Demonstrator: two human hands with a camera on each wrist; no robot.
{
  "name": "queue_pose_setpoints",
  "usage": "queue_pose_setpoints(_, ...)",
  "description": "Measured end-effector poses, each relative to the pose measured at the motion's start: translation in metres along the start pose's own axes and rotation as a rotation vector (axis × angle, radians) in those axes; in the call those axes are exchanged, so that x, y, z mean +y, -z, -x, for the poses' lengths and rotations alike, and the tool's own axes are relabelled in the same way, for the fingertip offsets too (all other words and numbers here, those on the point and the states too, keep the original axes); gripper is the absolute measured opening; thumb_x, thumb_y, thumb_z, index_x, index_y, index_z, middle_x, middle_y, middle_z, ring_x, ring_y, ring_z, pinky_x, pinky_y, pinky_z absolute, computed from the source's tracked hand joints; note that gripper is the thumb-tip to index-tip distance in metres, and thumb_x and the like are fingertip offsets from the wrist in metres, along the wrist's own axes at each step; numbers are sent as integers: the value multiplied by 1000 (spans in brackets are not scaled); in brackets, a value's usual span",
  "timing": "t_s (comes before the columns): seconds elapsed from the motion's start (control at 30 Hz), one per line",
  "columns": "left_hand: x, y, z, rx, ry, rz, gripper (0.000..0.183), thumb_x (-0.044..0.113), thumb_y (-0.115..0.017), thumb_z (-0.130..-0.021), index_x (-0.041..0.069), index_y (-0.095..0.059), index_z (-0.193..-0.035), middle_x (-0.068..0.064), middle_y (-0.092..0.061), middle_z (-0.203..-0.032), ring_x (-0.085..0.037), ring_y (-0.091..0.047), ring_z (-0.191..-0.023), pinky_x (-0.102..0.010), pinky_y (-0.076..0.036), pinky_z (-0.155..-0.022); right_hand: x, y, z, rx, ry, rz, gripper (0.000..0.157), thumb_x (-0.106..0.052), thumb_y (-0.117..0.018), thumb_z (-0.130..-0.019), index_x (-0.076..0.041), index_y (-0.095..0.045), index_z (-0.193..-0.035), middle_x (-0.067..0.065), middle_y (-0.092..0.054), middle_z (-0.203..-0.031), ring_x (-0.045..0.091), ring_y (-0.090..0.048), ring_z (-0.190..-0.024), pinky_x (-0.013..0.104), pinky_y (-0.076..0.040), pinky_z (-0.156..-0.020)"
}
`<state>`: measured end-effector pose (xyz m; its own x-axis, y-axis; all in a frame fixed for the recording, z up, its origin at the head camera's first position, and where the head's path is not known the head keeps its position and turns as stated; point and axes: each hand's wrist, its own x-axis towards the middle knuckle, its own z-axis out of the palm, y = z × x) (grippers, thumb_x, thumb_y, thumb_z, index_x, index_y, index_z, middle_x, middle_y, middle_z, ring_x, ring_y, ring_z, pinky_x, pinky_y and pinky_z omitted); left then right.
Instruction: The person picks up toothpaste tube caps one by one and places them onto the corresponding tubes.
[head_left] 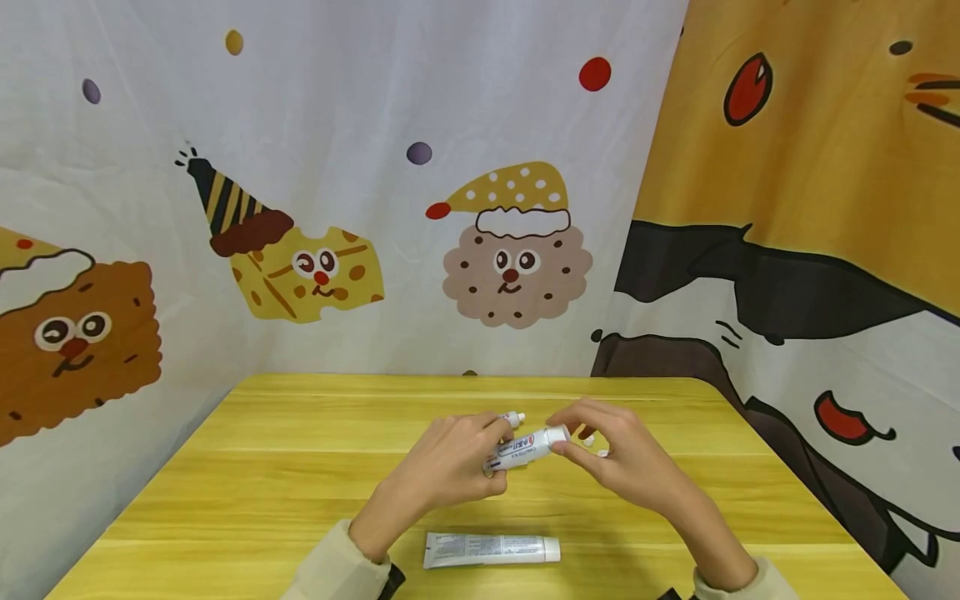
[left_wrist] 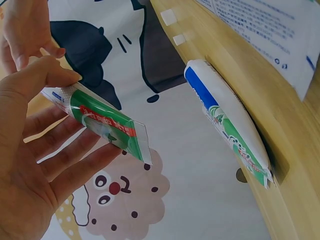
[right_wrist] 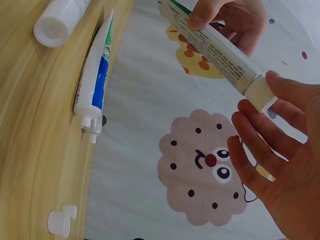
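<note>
My left hand (head_left: 453, 458) grips a white and green toothpaste tube (head_left: 521, 450) above the table, thumb on one side and fingers on the other. The tube tilts slightly, its white cap (head_left: 557, 434) toward the right. With thumb and fingertips, my right hand (head_left: 618, 450) pinches that cap. Small print covers the tube's side in the right wrist view, while green and red lettering shows in the left wrist view. Behind the hands lie two uncapped tubes, one with a blue band (right_wrist: 98, 82), the other a slimmer tube (right_wrist: 93, 134) partly hidden behind it.
A capped toothpaste tube (head_left: 491, 550) lies flat near the front of the wooden table (head_left: 300, 467). Two loose white caps, a larger cap (right_wrist: 59, 224) and a smaller cap (right_wrist: 70, 211), sit beyond my right hand. A cartoon-printed curtain (head_left: 337, 100) hangs behind the table.
</note>
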<state>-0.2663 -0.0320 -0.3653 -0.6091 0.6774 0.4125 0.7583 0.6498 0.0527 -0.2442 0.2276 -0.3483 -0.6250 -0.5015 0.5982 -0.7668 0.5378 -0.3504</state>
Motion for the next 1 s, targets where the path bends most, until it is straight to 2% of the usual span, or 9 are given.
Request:
queue_pose_setpoints(0.2, 0, 0, 0, -1, 4, 2, 34, 27, -79, -79, 17, -69, -111, 6, -72, -98, 1, -50, -63, -12, -39, -52, -1, 2, 0, 9, -27, 14, 29, -20, -82, -89, -25, -71, -115, -10, -72, -115, 6, -67, -101, 26, -59, -78)
queue_pose_setpoints(0.3, 0, 0, 0, 3, 2, -2, 34, 27, -79, -79, 17, -69, -110, 6, -71, -98, 1, -51, -64, -12, -40, -53, -2, 4, 1, 21, -15, -6, 40, -13, -86, -83, -26, -70, -117, -10, -69, -120, 9, -66, -108, 26, -59, -81)
queue_pose_setpoints(0.43, 0, 0, 0, 8, -1, -10, 34, 27, -79, -79, 17, -69, -110, 6, -72, -98, 1, -52, -65, -12, -41, -54, -4, 6, 0, 34, 28, -21, 48, 0, -87, -79, -24, -71, -116, -8, -69, -120, 11, -66, -108, 27, -59, -81)
queue_pose_setpoints(0.63, 0, 1, 0, 12, -6, -6, 33, 27, -79, -79, 17, -68, -109, 5, -72, -98, 1, -53, -66, -12, -42, -55, -5, 5, -1, 56, 78, 0, 40, 2, -83, -82, -21, -72, -113, -5, -71, -112, 11, -67, -97, 29, -59, -77)
queue_pose_setpoints(0.83, 0, 2, 0, 4, -1, -7, 33, 28, -80, -79, 17, -68, -109, 6, -71, -97, 1, -51, -65, -12, -41, -54, -3, 3, 0, 58, 64, 28, 26, -8, -80, -89, -19, -72, -111, -9, -72, -106, 5, -66, -90, 26, -59, -72)
queue_pose_setpoints(1.0, 0, 3, 0, -1, 5, -5, 32, 27, -79, -80, 18, -67, -108, 7, -70, -96, 1, -50, -64, -13, -40, -53, -3, 4, 0, 74, 44, 52, 24, -12, -81, -89, -20, -72, -109, -10, -72, -106, 6, -67, -90, 24, -59, -74)
